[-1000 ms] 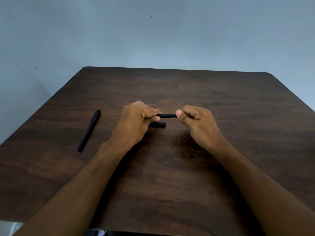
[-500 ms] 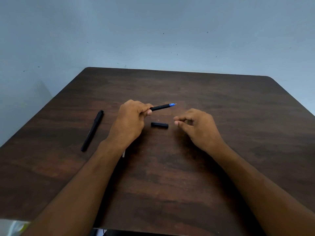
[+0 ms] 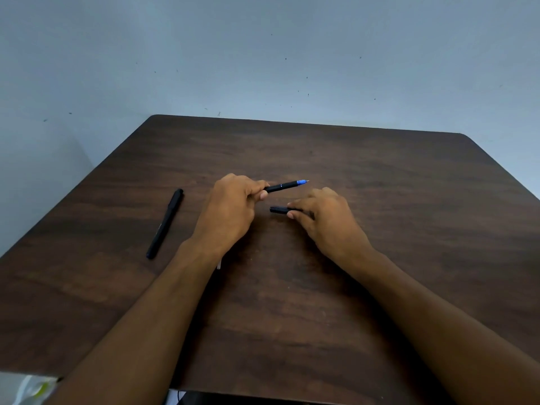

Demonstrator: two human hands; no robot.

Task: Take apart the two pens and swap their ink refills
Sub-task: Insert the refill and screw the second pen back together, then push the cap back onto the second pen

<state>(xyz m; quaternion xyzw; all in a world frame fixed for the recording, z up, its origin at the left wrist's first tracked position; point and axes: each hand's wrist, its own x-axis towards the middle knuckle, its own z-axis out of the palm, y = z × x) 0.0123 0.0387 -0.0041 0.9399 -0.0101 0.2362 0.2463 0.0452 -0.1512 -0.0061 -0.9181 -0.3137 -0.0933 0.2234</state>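
Head camera looks down over a dark wooden table (image 3: pixel 380 176) set against a pale blue-grey wall (image 3: pixel 263 54), with both bare forearms reaching in from the near edge.

Left hand (image 3: pixel 230 211) is curled around the rear of an uncapped black pen (image 3: pixel 282 187), thumb and forefinger pinching the barrel where it leaves the fist. That pen is held just above the tabletop, pointing right and slightly away, and it ends in a blue tip (image 3: pixel 302 182). A thin pale sliver shows beside the left wrist near the table; what it is cannot be made out.

Right hand (image 3: pixel 324 220) sits low over the table just right of the left hand, knuckles up. Its thumb and fingertips (image 3: pixel 292 205) pinch one end of a short black cap (image 3: pixel 279 210), which lies on the wood below the held pen and apart from it. The cap's left end sticks out free of the fingers.

Well to the left of both hands, a second black pen (image 3: pixel 165 224) lies flat on the table, whole and capped, running diagonally with its cap end farther away. Neither hand touches it.

At the lower left corner, off the table's edge, a blurred pale greenish object (image 3: pixel 32 388) is partly in view.
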